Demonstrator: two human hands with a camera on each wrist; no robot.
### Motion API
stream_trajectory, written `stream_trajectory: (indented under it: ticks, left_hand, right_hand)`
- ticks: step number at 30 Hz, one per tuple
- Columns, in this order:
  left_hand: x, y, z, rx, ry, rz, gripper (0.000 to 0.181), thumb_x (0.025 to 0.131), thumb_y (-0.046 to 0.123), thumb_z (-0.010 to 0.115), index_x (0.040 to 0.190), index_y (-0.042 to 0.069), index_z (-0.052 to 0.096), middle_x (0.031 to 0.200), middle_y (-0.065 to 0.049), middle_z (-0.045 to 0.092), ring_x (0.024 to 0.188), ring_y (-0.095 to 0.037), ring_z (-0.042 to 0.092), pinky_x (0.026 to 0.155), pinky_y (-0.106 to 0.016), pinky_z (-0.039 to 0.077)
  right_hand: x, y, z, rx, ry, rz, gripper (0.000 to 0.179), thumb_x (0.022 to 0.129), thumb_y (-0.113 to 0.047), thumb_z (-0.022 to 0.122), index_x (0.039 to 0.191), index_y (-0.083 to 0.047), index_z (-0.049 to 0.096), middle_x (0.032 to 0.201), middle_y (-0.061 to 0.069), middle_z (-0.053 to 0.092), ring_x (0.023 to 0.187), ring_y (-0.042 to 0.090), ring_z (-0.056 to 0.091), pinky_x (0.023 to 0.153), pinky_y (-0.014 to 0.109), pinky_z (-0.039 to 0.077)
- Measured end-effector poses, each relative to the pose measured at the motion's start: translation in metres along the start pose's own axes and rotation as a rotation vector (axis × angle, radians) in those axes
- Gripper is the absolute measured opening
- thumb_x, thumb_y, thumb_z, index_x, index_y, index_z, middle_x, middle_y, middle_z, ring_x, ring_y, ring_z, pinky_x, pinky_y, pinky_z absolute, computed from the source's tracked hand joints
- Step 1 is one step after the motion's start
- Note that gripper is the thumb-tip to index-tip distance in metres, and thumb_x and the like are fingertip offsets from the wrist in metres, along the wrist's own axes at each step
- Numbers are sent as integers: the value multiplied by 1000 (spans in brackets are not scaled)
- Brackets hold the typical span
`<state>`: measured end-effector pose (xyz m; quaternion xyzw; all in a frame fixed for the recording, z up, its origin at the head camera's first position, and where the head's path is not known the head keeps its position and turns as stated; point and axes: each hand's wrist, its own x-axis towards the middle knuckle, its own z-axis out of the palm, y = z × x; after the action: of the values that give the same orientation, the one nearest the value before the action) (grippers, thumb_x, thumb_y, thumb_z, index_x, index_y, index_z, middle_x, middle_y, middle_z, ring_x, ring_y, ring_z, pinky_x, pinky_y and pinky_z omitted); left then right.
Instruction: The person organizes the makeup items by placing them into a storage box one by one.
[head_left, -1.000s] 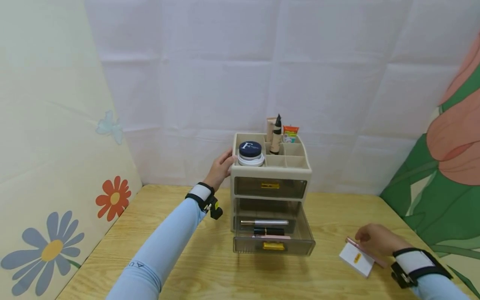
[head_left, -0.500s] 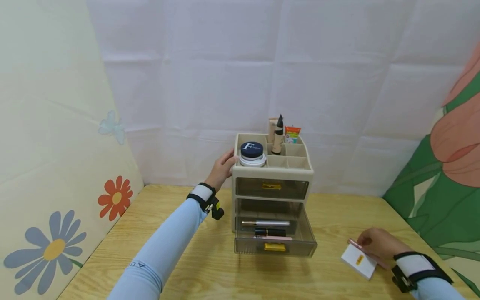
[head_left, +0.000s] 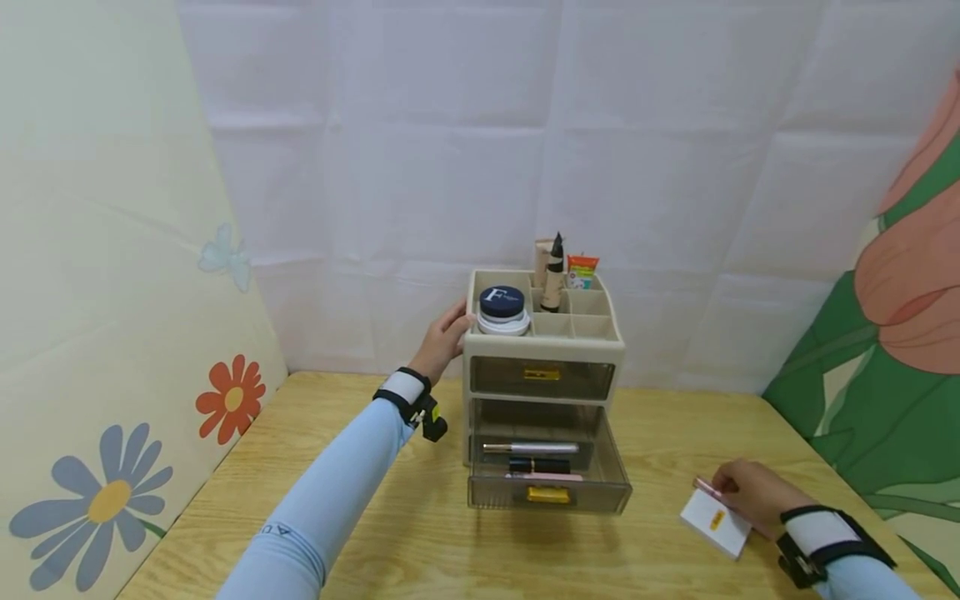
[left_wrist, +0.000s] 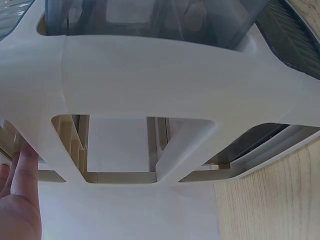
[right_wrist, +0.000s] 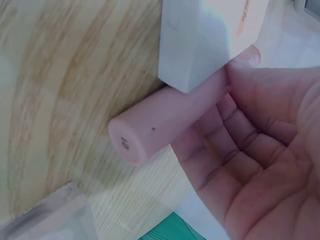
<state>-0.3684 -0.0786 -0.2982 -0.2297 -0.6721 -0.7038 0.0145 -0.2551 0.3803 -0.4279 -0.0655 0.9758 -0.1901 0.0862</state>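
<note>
My left hand [head_left: 441,340] rests against the left side of a cream cosmetics organizer [head_left: 542,343], fingers nearly straight at its upper edge. In the left wrist view, those fingers [left_wrist: 25,180] overlap the frame beside its cut-out openings. My right hand [head_left: 757,493] pinches a pink cylindrical cosmetic tube [right_wrist: 155,117] between thumb and curled fingers at the right of the table. Against the tube lies a white box [head_left: 716,521] with an orange label. The organizer's lower smoky drawer [head_left: 550,493] is pulled out, holding a silver pen-like tube [head_left: 531,448], a black tube [head_left: 539,465] and a thin pink stick [head_left: 543,477].
On the organizer's top sit a dark-lidded jar [head_left: 502,302] over a white round case [head_left: 504,325], a beige bottle with a black tip [head_left: 552,287] and an orange-topped tube [head_left: 582,271]. The upper drawer [head_left: 542,379] is closed. A white cloth [head_left: 420,183] hangs behind the wooden table [head_left: 375,517].
My right hand has shifted slightly down over the pink tube, its fingers closer about it. The left hand stays against the organizer, and the drawer has not moved.
</note>
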Motion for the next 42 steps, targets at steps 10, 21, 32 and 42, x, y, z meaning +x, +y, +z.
stream_trajectory:
  ticks: [10, 21, 32, 42]
  left_hand:
    - [2, -6, 1, 15, 9, 8, 57, 100, 27, 46, 152, 9, 32, 153, -12, 35, 134, -30, 39, 103, -48, 40]
    - [6, -3, 2, 15, 5, -1, 58, 100, 29, 49, 152, 11, 33, 154, -10, 34, 135, -29, 38, 104, -48, 39]
    - [8, -6, 7, 33, 24, 1, 57, 99, 30, 48, 152, 11, 34, 152, -10, 37, 134, -28, 41, 102, -47, 42]
    - [8, -6, 8, 26, 26, 2, 57, 99, 29, 48, 152, 11, 34, 152, -11, 38, 133, -29, 41, 102, -47, 42]
  right_hand:
    - [-7, -13, -25, -43, 87, -135, 4, 86, 1, 63, 90, 2, 63, 82, 3, 61, 77, 18, 57, 66, 39, 50]
    - [-22, -79, -68, -142, 202, -337, 3, 89, -5, 66, 91, -3, 65, 80, -4, 60, 71, 9, 55, 59, 31, 48]
    - [-36, -150, -98, -224, 226, -491, 7, 88, -2, 67, 92, -8, 65, 84, -7, 60, 77, 9, 57, 65, 32, 52]
    - [-37, -215, -108, -260, 161, -519, 6, 91, -8, 66, 96, -12, 66, 86, -8, 60, 79, 8, 58, 67, 30, 53]
